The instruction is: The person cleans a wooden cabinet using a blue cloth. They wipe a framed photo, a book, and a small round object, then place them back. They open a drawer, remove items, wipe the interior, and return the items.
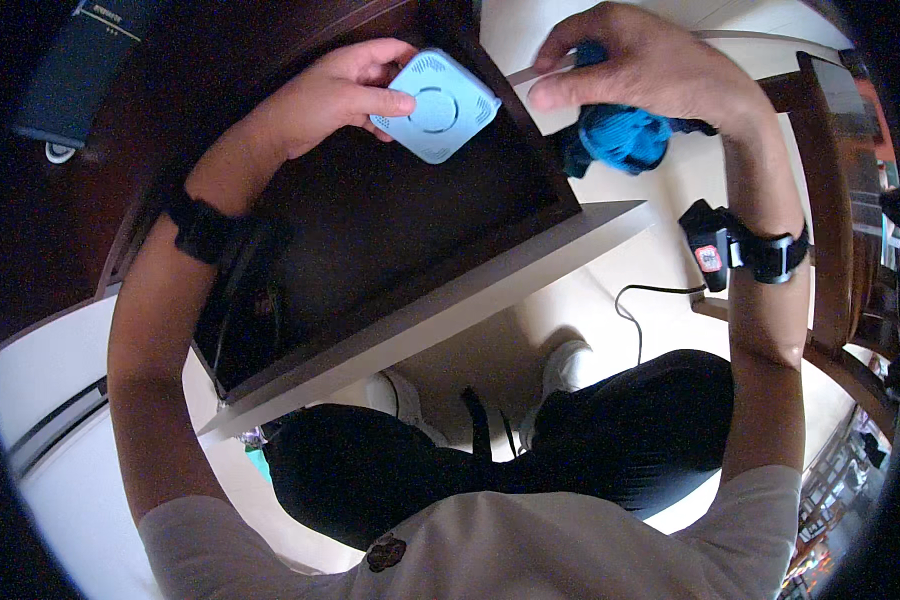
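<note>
At the upper middle, my left hand [345, 94] holds a flat, square, light-blue plastic device [457, 124] with rounded corners, slotted vents near its corners and a ring at its centre. The thumb lies on its face. To the right of it is my right hand [630, 71], its thumb and fingers curled around a small dark object [589, 52] that is mostly hidden. Just below that hand is a bunched blue and black cloth-like thing [624, 139]; whether the hand touches it cannot be told. A dark open drawer or compartment [390, 247] lies beneath the left hand.
A dark box-like object [82, 71] rests on the dark wooden surface at the upper left. A pale panel edge [450, 307] crosses below the compartment. Dark wooden furniture [832, 195] stands at the right. A black cable [634, 289] hangs from the right wrist strap.
</note>
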Demonstrator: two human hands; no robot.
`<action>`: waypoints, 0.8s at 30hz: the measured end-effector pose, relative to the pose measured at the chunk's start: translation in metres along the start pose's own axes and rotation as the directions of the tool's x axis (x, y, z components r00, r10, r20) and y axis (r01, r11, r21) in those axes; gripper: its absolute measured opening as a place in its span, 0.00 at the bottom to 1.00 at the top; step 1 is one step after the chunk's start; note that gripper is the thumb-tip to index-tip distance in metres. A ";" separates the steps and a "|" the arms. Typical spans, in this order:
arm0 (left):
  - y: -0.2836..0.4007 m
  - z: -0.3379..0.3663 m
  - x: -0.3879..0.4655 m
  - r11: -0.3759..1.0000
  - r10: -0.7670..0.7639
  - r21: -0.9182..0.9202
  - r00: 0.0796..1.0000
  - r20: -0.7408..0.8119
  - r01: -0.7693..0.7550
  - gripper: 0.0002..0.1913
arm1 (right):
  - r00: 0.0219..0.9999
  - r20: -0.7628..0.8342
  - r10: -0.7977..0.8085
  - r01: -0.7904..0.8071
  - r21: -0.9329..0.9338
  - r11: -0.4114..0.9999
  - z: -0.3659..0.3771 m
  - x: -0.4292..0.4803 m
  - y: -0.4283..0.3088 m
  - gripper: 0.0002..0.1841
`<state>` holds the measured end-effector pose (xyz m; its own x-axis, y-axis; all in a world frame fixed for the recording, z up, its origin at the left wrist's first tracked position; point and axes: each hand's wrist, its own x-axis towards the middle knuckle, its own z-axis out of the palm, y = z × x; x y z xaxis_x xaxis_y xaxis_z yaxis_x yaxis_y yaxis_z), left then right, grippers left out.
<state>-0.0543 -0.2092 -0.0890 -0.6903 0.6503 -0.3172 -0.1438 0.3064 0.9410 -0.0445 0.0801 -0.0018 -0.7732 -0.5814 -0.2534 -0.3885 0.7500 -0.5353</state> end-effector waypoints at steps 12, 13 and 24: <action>0.020 0.001 -0.003 0.842 0.116 -0.532 0.993 0.024 -0.086 0.25 | 0.992 -0.101 -0.076 0.105 0.321 0.941 0.002 -0.002 0.014 0.27; 0.016 -0.006 0.001 0.983 0.007 -0.180 0.995 -0.096 -0.024 0.25 | 0.992 -0.128 -0.003 0.049 0.366 0.929 -0.005 -0.006 0.016 0.29; -0.056 -0.001 0.068 -0.132 0.147 0.980 0.975 0.166 -0.147 0.23 | 0.991 -0.080 0.103 -0.029 0.638 0.770 -0.019 -0.018 0.042 0.15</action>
<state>-0.0938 -0.1829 -0.1636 -0.5764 0.7945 -0.1910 0.8157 0.5454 -0.1931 -0.0565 0.1283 -0.0044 -0.8470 -0.4734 -0.2417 0.0427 0.3927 -0.9187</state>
